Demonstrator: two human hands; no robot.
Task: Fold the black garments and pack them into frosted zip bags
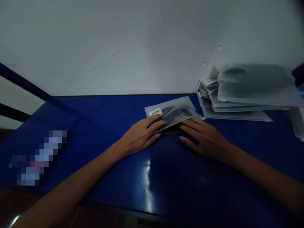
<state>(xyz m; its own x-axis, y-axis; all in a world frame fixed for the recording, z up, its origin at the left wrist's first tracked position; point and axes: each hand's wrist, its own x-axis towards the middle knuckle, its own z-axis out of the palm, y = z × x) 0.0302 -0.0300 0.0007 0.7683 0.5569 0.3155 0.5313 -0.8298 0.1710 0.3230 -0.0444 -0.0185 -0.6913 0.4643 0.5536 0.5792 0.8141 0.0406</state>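
Observation:
A frosted plastic zip bag lies near the back edge of the blue table, angled up to the right. Something dark shows through it, and a white barcode label is stuck at its left end. My left hand rests on the bag's left end, fingers stretched over it beside the label, thumb apart on the near side. At the near right edge, the outstretched fingers of my right hand touch the bag, with the thumb apart below. Whether any right fingertips reach inside the bag I cannot tell.
Several similar frosted bags are stacked at the back right of the blue table. A pixelated, elongated object lies at the left. The grey-white wall rises directly behind the table.

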